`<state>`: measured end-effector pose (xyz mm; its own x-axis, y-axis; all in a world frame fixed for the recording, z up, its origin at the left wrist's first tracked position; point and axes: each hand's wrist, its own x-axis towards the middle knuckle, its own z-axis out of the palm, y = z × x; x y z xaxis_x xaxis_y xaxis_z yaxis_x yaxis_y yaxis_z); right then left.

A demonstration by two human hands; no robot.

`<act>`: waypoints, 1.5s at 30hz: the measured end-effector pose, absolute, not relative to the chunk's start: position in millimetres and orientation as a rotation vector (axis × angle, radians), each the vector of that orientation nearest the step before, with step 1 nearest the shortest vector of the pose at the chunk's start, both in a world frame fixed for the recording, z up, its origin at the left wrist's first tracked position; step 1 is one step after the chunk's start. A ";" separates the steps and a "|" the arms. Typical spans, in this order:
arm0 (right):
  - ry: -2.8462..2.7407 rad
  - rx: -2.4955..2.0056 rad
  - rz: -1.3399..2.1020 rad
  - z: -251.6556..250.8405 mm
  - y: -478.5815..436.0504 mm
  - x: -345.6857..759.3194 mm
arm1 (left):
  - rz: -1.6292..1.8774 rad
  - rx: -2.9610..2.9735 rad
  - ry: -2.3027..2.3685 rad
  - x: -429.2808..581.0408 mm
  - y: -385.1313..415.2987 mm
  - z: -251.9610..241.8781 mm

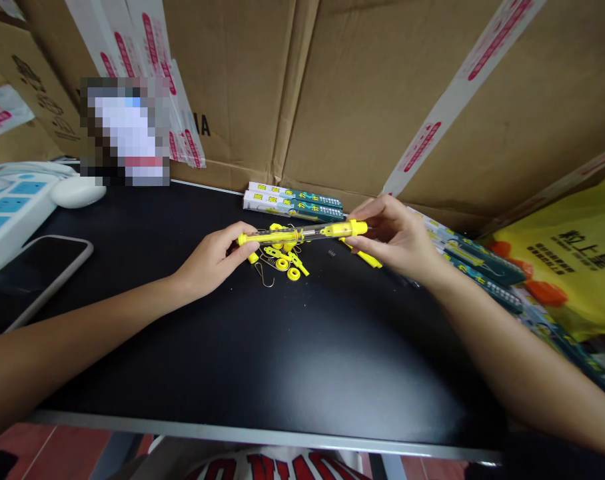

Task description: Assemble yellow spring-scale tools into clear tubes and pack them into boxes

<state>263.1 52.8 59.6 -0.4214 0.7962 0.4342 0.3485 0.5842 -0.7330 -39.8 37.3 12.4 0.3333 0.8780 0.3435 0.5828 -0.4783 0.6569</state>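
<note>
A clear tubular spring scale (pixel 310 232) with yellow parts inside lies nearly level above the table, spanning both hands. My left hand (pixel 207 261) pinches its yellow left end between thumb and fingers. At the other end, the fingers of my right hand (pixel 400 237) close around the yellow cap; a thin metal piece there is partly hidden by them. Below the tube is a small pile of loose yellow parts (pixel 285 257), including rings, with springs among them. A bent wire hook (pixel 265 275) lies at the pile's near side. Yellow strips (pixel 367 255) rest under my right hand.
Printed narrow boxes (pixel 292 205) lie at the back, and more boxes (pixel 482 267) line the right side beside a yellow bag (pixel 572 260). A phone (pixel 30 273), a white mouse (pixel 78 192) and a power strip (pixel 12 207) occupy the left. Large cartons (pixel 382 87) stand behind.
</note>
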 end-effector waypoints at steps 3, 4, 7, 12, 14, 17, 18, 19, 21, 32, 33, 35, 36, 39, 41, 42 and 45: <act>-1.999 -0.906 0.736 58.7 53.3 261.3 | 0.978 2.181 1.288 -40.5 37.4 11.1; -1.997 -0.909 0.742 58.2 53.5 261.1 | 0.982 2.177 1.285 -40.8 37.4 10.6; -2.002 -0.917 0.755 56.1 54.0 261.5 | 0.980 2.151 1.269 -41.3 38.2 8.7; -1.989 -0.927 0.815 54.0 55.2 260.3 | 1.154 1.920 1.160 -39.4 42.4 7.1; -1.970 -0.939 0.858 53.8 56.6 259.5 | 1.229 1.799 1.089 -38.2 43.7 8.2; -1.928 -0.948 0.876 53.4 60.0 260.2 | 1.268 1.711 0.981 -37.5 44.5 10.0; -1.916 -0.951 0.872 53.3 61.3 261.0 | 1.266 1.710 0.949 -37.5 44.6 10.2; -1.908 -0.955 0.868 53.2 62.3 261.9 | 1.259 1.718 0.925 -37.7 44.7 10.1; -1.899 -0.963 0.863 53.3 63.9 263.6 | 1.247 1.731 0.901 -38.0 44.8 9.5; -1.890 -0.955 0.869 52.6 65.1 265.2 | 1.319 1.628 0.894 -37.8 43.9 10.1; -1.894 -0.954 0.868 52.5 64.9 265.2 | 1.322 1.638 0.897 -37.9 44.1 10.0; -1.903 -0.947 0.864 52.3 64.7 265.0 | 1.337 1.653 0.903 -37.9 43.7 10.1; -1.906 -0.943 0.865 52.1 64.8 264.8 | 1.349 1.657 0.907 -37.7 43.2 10.4; -1.904 -0.931 0.878 50.9 64.9 263.6 | 1.393 1.674 0.929 -36.7 40.5 11.5; -1.894 -0.934 0.890 50.2 64.6 262.4 | 1.417 1.676 0.960 -36.3 38.8 11.9; -1.888 -0.936 0.893 50.0 64.3 261.7 | 1.424 1.668 0.975 -36.1 38.2 11.9; -1.876 -0.938 0.891 50.0 63.1 260.2 | 1.439 1.621 1.006 -36.2 37.9 11.1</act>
